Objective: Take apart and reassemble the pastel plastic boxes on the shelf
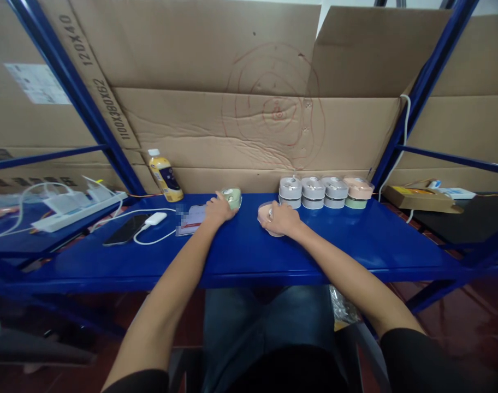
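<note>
My left hand (218,209) has its fingers curled on a small pale-green lidded box (233,197), which rests towards the back of the blue shelf (236,256). Nearer the front, a pale-pink lidded box (266,212) lies under my right hand (285,219), whose fingers grip its right side. Part of each box is hidden by the hand. Just behind my right hand, two-high stacks of similar boxes form a row: grey ones (313,192) on the left, then a pink box (358,187) on top of a green box (355,202) at the right end.
Left of my left hand lie a flat purple-white packet (190,220), a phone (126,229) and a white charger with cable (155,219). A yellow drink bottle (165,177) stands behind them. Cardboard (183,125) backs the shelf; blue posts (427,93) flank it.
</note>
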### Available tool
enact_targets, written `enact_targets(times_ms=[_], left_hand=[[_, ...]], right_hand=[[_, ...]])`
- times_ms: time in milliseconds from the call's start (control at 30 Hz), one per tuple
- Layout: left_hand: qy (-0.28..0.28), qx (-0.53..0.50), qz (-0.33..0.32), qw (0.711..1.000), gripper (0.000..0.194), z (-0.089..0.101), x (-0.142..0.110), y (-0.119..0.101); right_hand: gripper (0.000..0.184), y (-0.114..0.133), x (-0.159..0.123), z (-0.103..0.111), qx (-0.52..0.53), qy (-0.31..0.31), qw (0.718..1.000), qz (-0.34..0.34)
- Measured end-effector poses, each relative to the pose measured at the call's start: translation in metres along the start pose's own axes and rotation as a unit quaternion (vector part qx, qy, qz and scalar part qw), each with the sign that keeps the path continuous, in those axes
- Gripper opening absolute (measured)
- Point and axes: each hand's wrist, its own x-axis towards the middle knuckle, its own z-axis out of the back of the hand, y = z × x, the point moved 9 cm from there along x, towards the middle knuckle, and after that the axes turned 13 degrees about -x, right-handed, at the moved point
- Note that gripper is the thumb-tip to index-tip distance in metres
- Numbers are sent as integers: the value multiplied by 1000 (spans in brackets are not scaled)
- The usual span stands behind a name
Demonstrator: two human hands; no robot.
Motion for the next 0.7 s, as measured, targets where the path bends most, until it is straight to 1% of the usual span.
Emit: enact_targets(times_ms=[67,100,133,167,200,233,267,300,333,367,400,467,533,633,700], left_hand=[[-26,-22,-26,999,112,9,-10,0],[-37,-45,-61,996,108,13,-16,-4],[-37,-81,-113,990,101,16,-22,-12],[-22,-133,-175,975,95,17,-29,-23],[13,-194,-236,952,91,15,-38,-34],[63,-255,-287,921,92,11,-47,-45],[121,-309,-321,887,97,4,-56,-55],[179,-349,-341,854,105,-3,-65,-63],[228,-372,-349,829,112,-11,-74,-70],[262,-379,-355,813,118,-18,-82,-76],[281,-374,-362,806,120,-23,-90,-81],[276,-348,-386,809,116,-28,-103,-90],[253,-321,-421,810,96,-26,-114,-97],[232,-315,-462,796,59,-19,-125,-102],[219,-324,-468,792,48,-14,-124,-100]], right_hand=[[85,-4,-2,-3,13,2,998,56],[87,-7,-4,-3,27,2,996,89],[90,-9,-6,-3,49,-1,991,125],[93,-10,-9,-2,78,-6,983,168],[96,-12,-12,-1,115,-8,971,209],[99,-15,-15,2,156,-8,958,242],[102,-19,-16,4,199,-3,943,265],[104,-25,-17,7,242,4,930,276],[105,-32,-17,11,282,9,918,279],[103,-40,-16,15,317,9,908,276],[100,-49,-14,20,345,4,899,269],[92,-69,-9,29,386,-18,891,237],[84,-89,-3,33,404,-44,896,179],[79,-112,5,30,387,-75,915,83],[80,-117,7,25,363,-86,927,46]])
